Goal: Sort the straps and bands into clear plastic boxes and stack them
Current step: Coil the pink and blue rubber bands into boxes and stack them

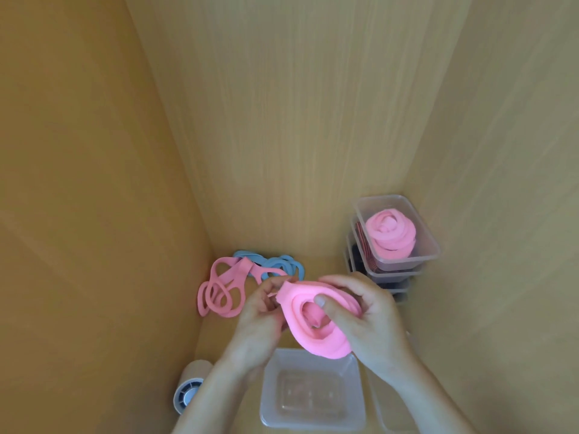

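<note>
Your left hand (260, 311) pinches the end of the coiled pink band (316, 336). Your right hand (369, 321) curls round the coil, thumb on top, and its fingers are hidden behind the coil. Both forearms are cut off at the frame's bottom. Beyond your right hand is a stack of clear boxes (434, 245); the lower ones hold dark contents that are hard to make out. An empty clear box (269, 402) sits under your hands. Loose pink bands (222, 292) and blue bands (282, 264) lie beyond your left hand, on a wooden surface (438, 308) enclosed by wooden walls.
</note>
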`<state>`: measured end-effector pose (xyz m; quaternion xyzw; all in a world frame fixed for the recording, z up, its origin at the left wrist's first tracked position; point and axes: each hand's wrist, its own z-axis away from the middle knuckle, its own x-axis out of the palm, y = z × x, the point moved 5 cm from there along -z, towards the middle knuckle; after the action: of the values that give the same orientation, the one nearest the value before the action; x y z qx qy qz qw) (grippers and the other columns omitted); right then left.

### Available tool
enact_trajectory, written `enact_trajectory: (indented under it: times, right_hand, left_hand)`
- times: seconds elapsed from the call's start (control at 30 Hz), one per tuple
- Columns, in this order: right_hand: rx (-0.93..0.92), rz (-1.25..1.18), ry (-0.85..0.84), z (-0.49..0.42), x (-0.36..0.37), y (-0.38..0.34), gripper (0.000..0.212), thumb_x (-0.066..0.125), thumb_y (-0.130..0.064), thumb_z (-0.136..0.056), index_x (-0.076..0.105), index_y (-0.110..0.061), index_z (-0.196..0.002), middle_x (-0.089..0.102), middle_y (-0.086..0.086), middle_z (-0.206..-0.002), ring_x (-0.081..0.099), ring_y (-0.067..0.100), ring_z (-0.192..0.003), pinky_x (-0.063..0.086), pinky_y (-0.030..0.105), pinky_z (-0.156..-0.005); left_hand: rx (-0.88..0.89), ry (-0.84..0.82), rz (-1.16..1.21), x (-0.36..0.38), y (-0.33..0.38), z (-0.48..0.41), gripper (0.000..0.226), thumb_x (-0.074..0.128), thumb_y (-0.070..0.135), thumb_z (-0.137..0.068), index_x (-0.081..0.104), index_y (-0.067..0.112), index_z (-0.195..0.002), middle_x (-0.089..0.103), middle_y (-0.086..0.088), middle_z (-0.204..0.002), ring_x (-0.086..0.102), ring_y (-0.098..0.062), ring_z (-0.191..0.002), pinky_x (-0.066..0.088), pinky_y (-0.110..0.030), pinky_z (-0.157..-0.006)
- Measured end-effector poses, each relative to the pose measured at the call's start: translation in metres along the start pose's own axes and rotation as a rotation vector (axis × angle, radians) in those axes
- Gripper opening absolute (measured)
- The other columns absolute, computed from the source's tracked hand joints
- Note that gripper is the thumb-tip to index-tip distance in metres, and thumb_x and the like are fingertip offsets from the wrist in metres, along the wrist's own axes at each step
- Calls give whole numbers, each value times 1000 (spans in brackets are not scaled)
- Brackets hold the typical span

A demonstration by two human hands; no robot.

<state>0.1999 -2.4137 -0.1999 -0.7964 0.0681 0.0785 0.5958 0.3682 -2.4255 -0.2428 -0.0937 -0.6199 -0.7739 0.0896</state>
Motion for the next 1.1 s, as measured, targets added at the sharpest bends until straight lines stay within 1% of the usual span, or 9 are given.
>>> enact_trajectory:
  times: [0.17, 0.33, 0.43, 0.53, 0.63, 0.7, 0.8, 0.97, 1.1]
  right_hand:
    - [-168, 143, 72, 6, -5, -4, 25, 78, -32, -80, 73, -39, -104, 68, -11, -94, 68, 12, -87, 48, 17, -76]
    - [-216, 109, 104, 4, -5, -9, 24, 72, -34, -82, 77, -21, -102, 68, -6, -95, 68, 12, -89, 47, 15, -76]
    - [-209, 129, 153, 6, -6, -4, 19, 75, -29, -81, 75, -28, -100, 68, -8, -96, 68, 11, -91, 47, 15, -79]
    - [-205, 198, 177, 8, -7, 2, 26, 77, -23, -80, 70, -39, -100, 65, -13, -97, 66, 8, -91, 46, 16, -79]
    - [-233, 255, 144, 10, -3, 2, 31, 74, -30, -83, 66, -49, -105, 61, -19, -98, 65, 5, -91, 44, 11, -79]
    - [-244, 270, 127, 11, -1, 2, 26, 71, -35, -84, 65, -46, -108, 60, -20, -99, 65, 3, -91, 44, 10, -78]
    - [-249, 260, 95, 11, 1, 3, 22, 70, -37, -86, 70, -36, -108, 60, -18, -98, 64, 5, -91, 43, 10, -79]
    - [-143, -9, -19, 6, 5, 2, 23, 71, -36, -85, 79, -29, -105, 64, -9, -90, 65, 16, -84, 46, 18, -75]
    - [-76, -176, -119, 3, 7, 3, 29, 72, -41, -85, 81, -21, -105, 64, -9, -83, 60, 9, -77, 44, 18, -71]
  left_hand:
    - [-87, -114, 270, -4, -5, 5, 37, 45, -25, -89, 59, -6, -117, 70, -27, -103, 72, -30, -84, 62, -37, -74]
    - [-133, -241, 346, 3, -10, 11, 34, 53, -15, -89, 59, -14, -123, 67, -34, -115, 72, -34, -97, 61, -38, -81]
    - [-137, -259, 342, 8, -13, 14, 43, 63, -13, -82, 59, -14, -124, 61, -37, -125, 67, -39, -110, 57, -42, -92]
    - [-166, -322, 487, 13, -12, 16, 77, 72, 2, -66, 47, -17, -136, 47, -39, -141, 46, -50, -134, 32, -62, -116]
    - [-113, -326, 387, 19, -7, 18, 83, 90, 33, -65, 59, -8, -130, 58, -31, -135, 54, -45, -129, 43, -54, -110]
    - [-96, -278, 291, 20, -10, 20, 68, 86, 28, -73, 62, -6, -127, 60, -32, -130, 54, -47, -127, 46, -49, -106]
    - [-129, -268, 369, 19, -14, 24, 48, 76, 12, -82, 64, -7, -125, 57, -36, -132, 58, -42, -123, 49, -46, -105]
    - [-199, -384, 508, 22, -10, 30, 64, 85, 11, -77, 57, -10, -131, 53, -35, -138, 54, -40, -129, 45, -47, -110]
    - [-211, -491, 467, 19, -8, 29, 66, 80, 8, -81, 50, -12, -136, 51, -36, -137, 50, -44, -129, 37, -55, -114]
